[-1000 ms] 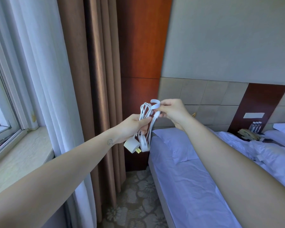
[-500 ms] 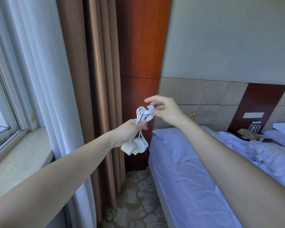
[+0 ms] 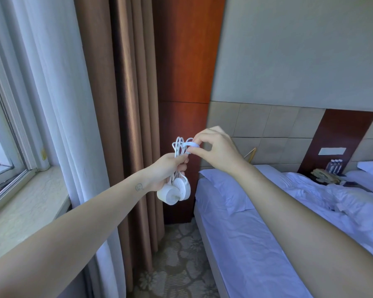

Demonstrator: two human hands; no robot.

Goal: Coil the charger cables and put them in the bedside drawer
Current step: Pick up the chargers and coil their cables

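the coiled white charger cable (image 3: 178, 148) is up in the air between the brown curtain (image 3: 129, 125) and the bed (image 3: 246, 244); no drawer shows plainly here. the left hand (image 3: 167, 169) is wrapped round the middle of the bundle, with loops standing above the fist and the white plug block (image 3: 169, 193) and a round white puck (image 3: 184, 186) hanging below it. the right hand (image 3: 216, 150) pinches a flat white strap (image 3: 192, 145) at the top of the loops. the cable looks light, thin and springy, so the loops will likely try to fan out. the plug end is probably the only real weight and may swing. the best hold seems to be across the waist of the coil, squeezing every strand together.
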